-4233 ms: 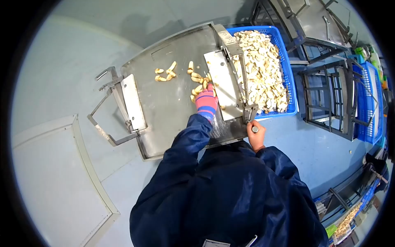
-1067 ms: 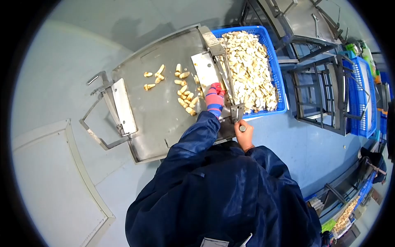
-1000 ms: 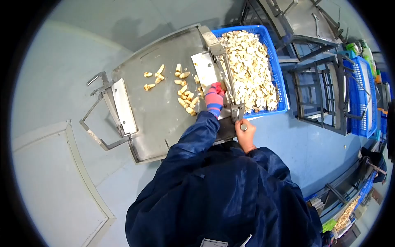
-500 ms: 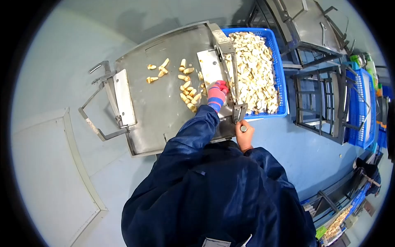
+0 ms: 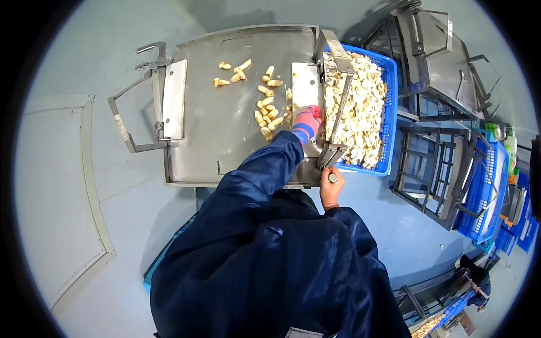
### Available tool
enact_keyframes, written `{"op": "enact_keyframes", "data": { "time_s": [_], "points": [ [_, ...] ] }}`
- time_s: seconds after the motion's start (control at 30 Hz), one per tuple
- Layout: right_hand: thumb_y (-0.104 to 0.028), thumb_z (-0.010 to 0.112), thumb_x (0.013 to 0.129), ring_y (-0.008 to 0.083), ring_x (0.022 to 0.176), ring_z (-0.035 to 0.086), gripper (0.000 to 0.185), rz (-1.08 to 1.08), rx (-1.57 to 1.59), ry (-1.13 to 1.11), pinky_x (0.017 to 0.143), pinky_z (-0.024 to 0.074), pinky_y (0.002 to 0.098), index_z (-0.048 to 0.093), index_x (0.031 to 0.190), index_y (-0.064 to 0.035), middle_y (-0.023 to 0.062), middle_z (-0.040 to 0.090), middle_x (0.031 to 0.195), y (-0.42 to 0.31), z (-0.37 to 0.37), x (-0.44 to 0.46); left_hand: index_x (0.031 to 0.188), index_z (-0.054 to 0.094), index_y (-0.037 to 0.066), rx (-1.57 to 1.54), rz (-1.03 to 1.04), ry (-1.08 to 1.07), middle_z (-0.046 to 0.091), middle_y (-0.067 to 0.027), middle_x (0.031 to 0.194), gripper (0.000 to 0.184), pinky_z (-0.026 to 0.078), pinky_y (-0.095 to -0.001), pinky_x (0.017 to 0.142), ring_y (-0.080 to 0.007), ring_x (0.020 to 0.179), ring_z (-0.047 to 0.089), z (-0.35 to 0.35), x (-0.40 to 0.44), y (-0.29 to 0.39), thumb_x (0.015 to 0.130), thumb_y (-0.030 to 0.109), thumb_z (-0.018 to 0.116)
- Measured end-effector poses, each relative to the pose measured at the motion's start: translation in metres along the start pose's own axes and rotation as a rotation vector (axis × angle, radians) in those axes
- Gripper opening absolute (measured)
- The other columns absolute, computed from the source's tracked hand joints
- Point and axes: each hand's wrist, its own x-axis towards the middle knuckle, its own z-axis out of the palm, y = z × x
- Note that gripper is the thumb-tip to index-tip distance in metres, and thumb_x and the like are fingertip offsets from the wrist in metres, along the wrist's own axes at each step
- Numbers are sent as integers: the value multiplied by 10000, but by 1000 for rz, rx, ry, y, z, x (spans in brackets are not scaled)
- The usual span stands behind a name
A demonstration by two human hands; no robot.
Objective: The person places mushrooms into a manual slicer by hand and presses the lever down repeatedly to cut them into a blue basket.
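Note:
My left hand (image 5: 307,123), in a pink glove with a blue-striped cuff, rests over the white plate (image 5: 305,76) beside the cutter's blade arm (image 5: 340,107). Its fingers are curled, and what they hold is hidden. My bare right hand (image 5: 330,194) is wrapped around the round-ended handle (image 5: 333,178) at the near end of that arm. Several whole mushrooms (image 5: 266,103) lie on the metal table (image 5: 208,141) left of my gloved hand. Cut mushroom slices (image 5: 363,104) fill the blue basket (image 5: 389,112) on the blade's far side.
A second white plate (image 5: 174,101) with a metal lever frame (image 5: 127,132) is at the table's left edge. Metal racks (image 5: 431,169) and blue crates (image 5: 484,191) stand to the right. At lower right, part of another person (image 5: 474,281) shows by a bench.
My view has turned, so the table appears straighter and shifted right. The blade arm now shows farther out over the basket. Both hands keep their places at the plate and handle.

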Motion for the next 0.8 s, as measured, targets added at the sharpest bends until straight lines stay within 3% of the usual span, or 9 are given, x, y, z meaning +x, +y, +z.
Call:
{"op": "enact_keyframes", "data": {
  "time_s": [0.17,0.33,0.4,0.5,0.63,0.73,0.8],
  "points": [
    [-95,592,784,115,462,378,232,-16,38,-4,431,333,321,474,606,-6,109,417,479,-2,0,0,985,605,17,26,-135,107,647,-147,886,252,458,-347,758,-267,836,601,10,0,19,816,202,585],
    [-103,591,791,89,496,369,227,21,43,-26,437,335,308,482,618,-3,91,406,492,1,-2,-1,1012,567,10,-226,-132,12,635,-98,864,234,474,-297,734,-203,786,594,13,4,2,778,21,577],
    [-107,592,791,87,500,373,220,-15,28,-5,440,340,307,491,626,-1,92,410,496,-7,-2,0,1017,570,20,-84,-89,38,634,-101,859,256,478,-293,726,-201,781,595,12,0,7,762,-5,565],
    [-110,600,783,130,445,404,195,-71,-28,65,434,351,322,520,644,1,124,437,477,-32,-7,9,1042,570,25,-41,-66,81,638,-93,856,281,480,-294,711,-198,758,599,16,2,2,768,-21,532],
    [-107,598,780,190,409,462,192,-41,-79,81,433,363,355,526,640,3,168,465,484,-66,-13,14,1006,585,55,-14,13,139,629,-165,876,272,468,-377,752,-338,817,586,29,18,-32,739,100,556],
    [-112,597,780,263,424,499,218,-75,-83,83,443,379,363,513,619,8,187,477,503,-32,-4,5,1000,585,27,36,-8,158,641,-118,819,253,481,-327,686,-233,744,607,25,9,-10,751,17,538],
    [-115,607,778,283,452,529,210,-46,-95,53,456,395,358,517,625,-4,179,499,517,-23,-4,3,990,593,46,125,-29,181,635,-141,807,249,474,-351,697,-284,740,600,27,13,-11,748,65,539]
  ]
}}
